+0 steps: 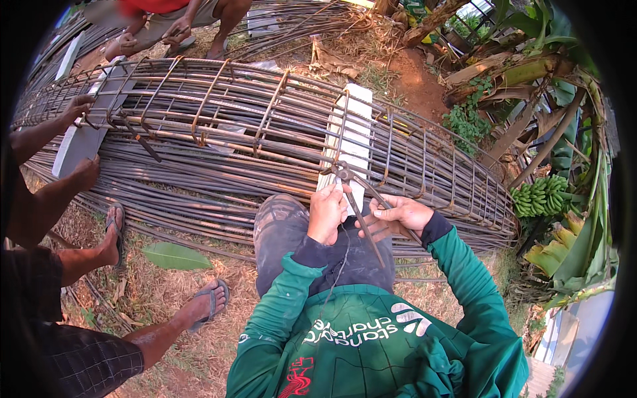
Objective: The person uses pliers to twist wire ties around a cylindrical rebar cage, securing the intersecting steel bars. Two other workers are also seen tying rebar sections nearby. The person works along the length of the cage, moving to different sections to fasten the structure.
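My right hand (397,215) is wrapped around one handle of a pair of long-handled steel pincers (359,192), whose handles stand spread apart. The pincer jaws are at a bar of the rebar cage (269,132), right above my left hand (328,211). My left fingers are pinched together on a thin tie wire (343,255), which trails down over my lap. Behind the jaws a pale white board (352,123) lies crosswise beneath the cage bars. Exactly where the wire meets the bars is too small to make out.
Long loose rebar rods (192,179) lie under the cage. A co-worker's hands (86,172) are at a grey board (83,142) on the left; another person (179,26) squats beyond. Banana plants with a green bunch (541,197) stand right. A big leaf (176,256) lies on the dry ground.
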Demonstrator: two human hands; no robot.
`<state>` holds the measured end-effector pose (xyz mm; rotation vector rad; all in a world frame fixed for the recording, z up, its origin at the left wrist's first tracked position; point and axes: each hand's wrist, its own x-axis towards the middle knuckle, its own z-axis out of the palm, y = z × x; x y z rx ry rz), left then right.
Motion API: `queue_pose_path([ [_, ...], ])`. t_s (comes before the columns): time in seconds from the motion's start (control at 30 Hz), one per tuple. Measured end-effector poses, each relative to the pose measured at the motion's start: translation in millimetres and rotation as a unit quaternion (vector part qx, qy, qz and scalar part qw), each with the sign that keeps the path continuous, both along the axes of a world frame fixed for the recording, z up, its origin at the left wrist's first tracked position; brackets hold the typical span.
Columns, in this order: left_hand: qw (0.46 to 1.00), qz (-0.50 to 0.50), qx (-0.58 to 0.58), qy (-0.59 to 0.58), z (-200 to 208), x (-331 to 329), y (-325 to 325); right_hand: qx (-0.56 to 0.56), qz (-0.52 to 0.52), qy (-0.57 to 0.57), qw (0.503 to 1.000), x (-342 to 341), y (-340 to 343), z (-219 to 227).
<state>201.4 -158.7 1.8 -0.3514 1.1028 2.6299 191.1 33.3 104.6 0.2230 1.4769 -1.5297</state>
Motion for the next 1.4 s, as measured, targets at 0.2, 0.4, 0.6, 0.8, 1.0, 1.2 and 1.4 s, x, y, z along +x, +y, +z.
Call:
queue_pose_path([
  [0.2,1.000,-0.002,-0.016,0.017,0,1,3,0.086,0.030,0.018,0.996,-15,-9,17],
  [0.4,0.983,0.113,-0.142,0.018,-18,7,30,0.039,-0.026,0.060,0.997,11,-24,-8],
  [0.6,0.907,-0.143,0.395,-0.004,-14,-14,22,-0.323,-0.221,-0.104,0.914,57,-34,-59],
  [0.8,0.897,-0.070,0.435,-0.017,-39,-28,51,-0.035,-0.057,0.004,0.998,45,-6,-31],
  [1.0,0.988,0.077,0.072,-0.112,-22,-29,83,0.523,0.189,0.445,0.702,63,-21,-48],
  [1.2,0.981,-0.052,0.185,-0.002,-31,-20,35,0.023,-0.061,0.072,0.995,62,-24,-37],
  [1.4,0.907,-0.114,0.405,-0.025,-38,-35,53,-0.132,-0.063,-0.015,0.989,63,-1,-58],
])
